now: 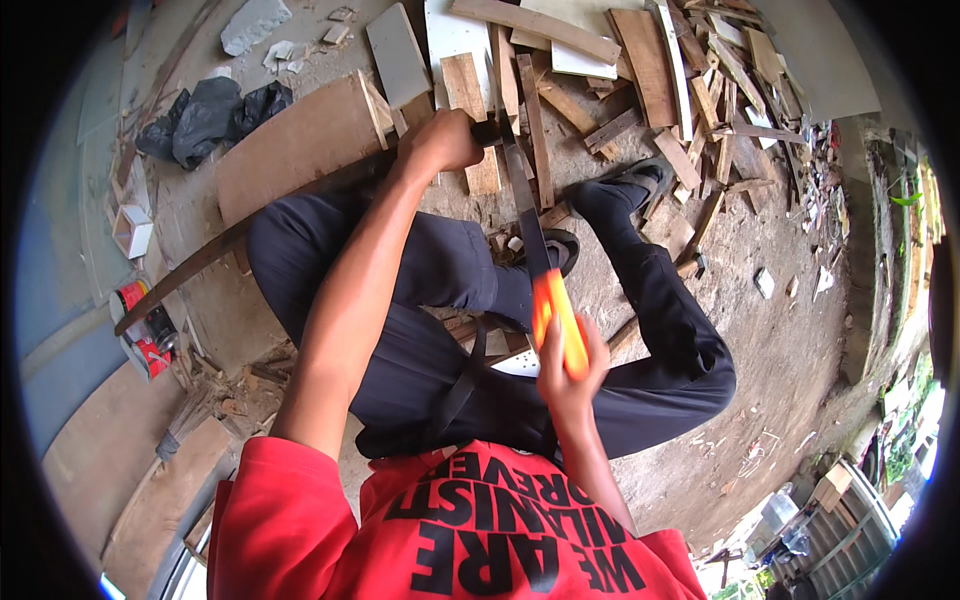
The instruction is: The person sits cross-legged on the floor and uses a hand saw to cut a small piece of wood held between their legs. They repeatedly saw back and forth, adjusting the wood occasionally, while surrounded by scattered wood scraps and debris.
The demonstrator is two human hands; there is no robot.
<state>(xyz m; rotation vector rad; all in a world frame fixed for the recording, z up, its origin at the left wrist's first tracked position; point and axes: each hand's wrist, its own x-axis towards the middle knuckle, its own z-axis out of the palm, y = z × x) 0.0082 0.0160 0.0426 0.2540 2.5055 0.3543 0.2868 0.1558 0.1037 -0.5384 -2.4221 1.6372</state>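
Observation:
My left hand (438, 146) is closed around a long, thin, dark wooden strip (205, 258), near the strip's far, blackened end. The strip runs back to the left across my raised left thigh and looks bent by the lens. In my right hand (574, 376) is the orange and yellow handle of a saw (536, 240). Its dark, narrow blade points away from me, and the tip lies beside the strip's dark end. Whether blade and wood touch, I cannot tell. My fingers cover part of the handle.
Loose boards and offcuts (650, 70) are heaped at the far right. A plywood box-like piece (300, 145) and black plastic bags (215, 118) lie at the far left. A red and white tin (145, 330) stands near the strip's left end. My sandalled foot (640, 182) is by the heap.

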